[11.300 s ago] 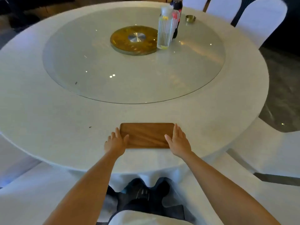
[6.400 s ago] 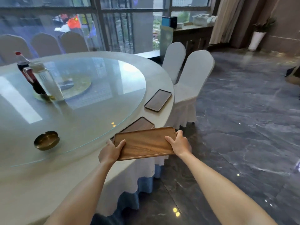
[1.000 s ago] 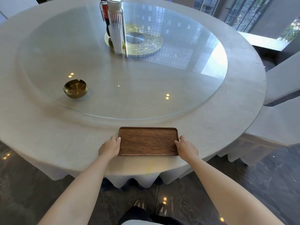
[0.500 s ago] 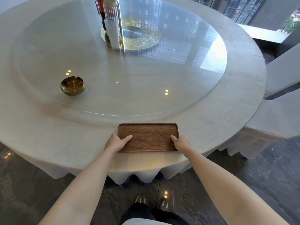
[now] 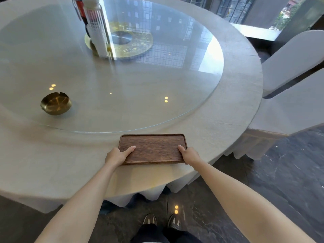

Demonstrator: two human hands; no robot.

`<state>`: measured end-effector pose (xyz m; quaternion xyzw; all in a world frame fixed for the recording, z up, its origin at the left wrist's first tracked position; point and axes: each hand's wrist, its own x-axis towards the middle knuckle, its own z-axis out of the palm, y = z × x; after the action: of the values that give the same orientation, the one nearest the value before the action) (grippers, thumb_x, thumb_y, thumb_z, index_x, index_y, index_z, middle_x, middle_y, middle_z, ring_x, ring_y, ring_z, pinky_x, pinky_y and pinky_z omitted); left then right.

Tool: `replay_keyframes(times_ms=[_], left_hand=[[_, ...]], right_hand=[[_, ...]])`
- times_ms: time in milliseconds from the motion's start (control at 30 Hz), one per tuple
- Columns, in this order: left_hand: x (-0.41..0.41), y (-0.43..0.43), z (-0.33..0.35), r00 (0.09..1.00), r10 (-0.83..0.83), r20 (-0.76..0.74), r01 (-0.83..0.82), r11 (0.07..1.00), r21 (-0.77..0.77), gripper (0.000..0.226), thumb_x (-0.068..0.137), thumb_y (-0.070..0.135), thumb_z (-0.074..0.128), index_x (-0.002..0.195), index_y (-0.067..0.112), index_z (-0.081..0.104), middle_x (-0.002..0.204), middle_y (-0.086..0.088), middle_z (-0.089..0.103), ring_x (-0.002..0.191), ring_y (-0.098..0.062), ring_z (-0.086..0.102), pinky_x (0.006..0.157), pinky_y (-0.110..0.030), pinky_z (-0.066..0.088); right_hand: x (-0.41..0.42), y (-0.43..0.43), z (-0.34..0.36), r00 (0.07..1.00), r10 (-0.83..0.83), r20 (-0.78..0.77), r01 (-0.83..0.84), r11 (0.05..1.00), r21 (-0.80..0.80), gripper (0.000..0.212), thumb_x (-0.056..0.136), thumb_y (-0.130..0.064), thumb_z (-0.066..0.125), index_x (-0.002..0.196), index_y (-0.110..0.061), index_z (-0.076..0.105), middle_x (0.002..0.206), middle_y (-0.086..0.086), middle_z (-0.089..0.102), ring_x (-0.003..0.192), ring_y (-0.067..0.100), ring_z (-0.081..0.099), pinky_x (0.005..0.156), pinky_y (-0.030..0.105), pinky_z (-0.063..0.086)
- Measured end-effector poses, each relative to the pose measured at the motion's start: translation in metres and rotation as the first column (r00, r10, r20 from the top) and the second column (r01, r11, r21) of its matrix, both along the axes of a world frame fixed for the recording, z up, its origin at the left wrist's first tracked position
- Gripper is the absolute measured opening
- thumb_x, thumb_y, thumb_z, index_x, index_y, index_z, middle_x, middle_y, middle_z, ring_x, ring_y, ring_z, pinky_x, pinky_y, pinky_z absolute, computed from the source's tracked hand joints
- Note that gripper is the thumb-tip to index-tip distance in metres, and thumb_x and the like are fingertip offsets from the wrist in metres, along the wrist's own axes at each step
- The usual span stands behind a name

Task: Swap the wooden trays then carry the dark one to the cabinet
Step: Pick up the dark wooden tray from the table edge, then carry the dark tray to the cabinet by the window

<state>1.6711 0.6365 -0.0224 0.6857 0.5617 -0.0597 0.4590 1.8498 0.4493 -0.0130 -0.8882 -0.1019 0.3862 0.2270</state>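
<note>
A dark wooden tray [image 5: 154,148] lies flat near the front edge of the round white-clothed table [image 5: 52,155]. My left hand [image 5: 117,156] grips the tray's left end, thumb on top. My right hand [image 5: 189,155] grips its right end the same way. No other wooden tray is in view, and no cabinet.
A glass turntable [image 5: 157,85] covers the table's middle, just behind the tray. On it stand a brass ashtray [image 5: 55,103] at the left, a clear bottle [image 5: 97,27] and a dark bottle behind it. White-covered chairs [image 5: 294,95] stand at the right. My feet [image 5: 161,220] are on the dark floor.
Both hands have shifted from the tray's outer ends to a grip with thumbs on top. The tray stays on the table near its front edge.
</note>
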Motion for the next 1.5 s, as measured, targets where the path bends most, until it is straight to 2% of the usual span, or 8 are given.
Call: replay_keyframes(times_ms=[133,267,400,600,900,1100,1233,1500], left_hand=[[0.038,-0.003,0.019,0.994,-0.084,0.069,0.082,0.996,0.027,0.06,0.075,0.058,0.064,0.093,0.001,0.066,0.096,-0.016,0.068,0.099,-0.034,0.063,0.086,-0.039,0.05],[0.096,-0.02,0.046,0.968,-0.217,0.13,0.21,0.976,0.064,0.055,0.074,0.059,0.064,0.073,0.005,0.061,0.076,-0.013,0.063,0.089,-0.035,0.065,0.071,-0.034,0.046],[0.165,-0.057,0.075,0.92,-0.359,0.154,0.348,0.933,0.096,0.058,0.073,0.063,0.062,0.065,0.006,0.057,0.063,-0.009,0.058,0.075,-0.029,0.059,0.067,-0.03,0.043],[0.269,-0.154,0.116,0.829,-0.531,0.177,0.512,0.847,0.147,0.059,0.071,0.067,0.06,0.06,0.01,0.051,0.055,-0.006,0.055,0.069,-0.027,0.058,0.069,-0.03,0.045],[0.423,-0.354,0.178,0.647,-0.703,0.296,0.64,0.711,0.292,0.058,0.07,0.064,0.064,0.059,0.008,0.054,0.066,-0.008,0.059,0.076,-0.029,0.059,0.067,-0.03,0.041],[0.516,-0.48,0.191,0.511,-0.762,0.398,0.704,0.636,0.316,0.066,0.06,0.067,0.067,0.088,0.007,0.07,0.08,-0.014,0.073,0.066,-0.029,0.066,0.073,-0.041,0.057],[0.568,-0.557,0.193,0.486,-0.787,0.38,0.739,0.602,0.303,0.058,0.067,0.06,0.07,0.066,0.003,0.064,0.066,-0.013,0.066,0.061,-0.027,0.061,0.067,-0.037,0.052],[0.721,-0.692,0.166,0.392,-0.847,0.358,0.799,0.507,0.324,0.063,0.068,0.062,0.068,0.081,0.0,0.069,0.08,-0.014,0.066,0.088,-0.034,0.066,0.081,-0.04,0.052]], right_hand=[[0.019,-0.022,0.019,0.99,-0.14,0.015,0.139,0.989,0.058,0.051,0.095,-0.048,0.036,0.1,0.001,0.05,0.084,0.009,0.057,0.053,0.016,0.049,0.046,0.024,0.037],[0.048,-0.06,0.044,0.949,-0.309,0.058,0.295,0.94,0.172,0.062,0.092,-0.052,0.04,0.119,0.003,0.05,0.107,0.016,0.063,0.074,0.023,0.058,0.061,0.029,0.045],[0.083,-0.117,0.073,0.877,-0.467,0.11,0.426,0.864,0.269,0.056,0.092,-0.049,0.044,0.117,0.001,0.05,0.104,0.015,0.06,0.087,0.026,0.056,0.073,0.035,0.044],[0.143,-0.224,0.105,0.747,-0.641,0.177,0.566,0.752,0.338,0.045,0.091,-0.047,0.047,0.095,-0.002,0.048,0.095,0.015,0.056,0.076,0.028,0.055,0.059,0.032,0.044],[0.239,-0.428,0.159,0.533,-0.796,0.287,0.687,0.605,0.403,0.057,0.092,-0.046,0.046,0.107,0.007,0.058,0.118,0.025,0.061,0.108,0.037,0.056,0.092,0.038,0.042],[0.291,-0.554,0.183,0.391,-0.87,0.298,0.746,0.49,0.45,0.051,0.093,-0.045,0.046,0.096,0.004,0.059,0.115,0.023,0.062,0.108,0.036,0.056,0.081,0.033,0.037],[0.327,-0.626,0.178,0.319,-0.902,0.29,0.778,0.424,0.463,0.052,0.092,-0.045,0.047,0.099,0.005,0.059,0.116,0.024,0.062,0.105,0.036,0.056,0.082,0.035,0.04],[0.455,-0.748,0.152,0.21,-0.941,0.265,0.818,0.317,0.479,0.059,0.091,-0.046,0.048,0.115,0.008,0.055,0.125,0.024,0.058,0.118,0.038,0.052,0.096,0.038,0.04]])
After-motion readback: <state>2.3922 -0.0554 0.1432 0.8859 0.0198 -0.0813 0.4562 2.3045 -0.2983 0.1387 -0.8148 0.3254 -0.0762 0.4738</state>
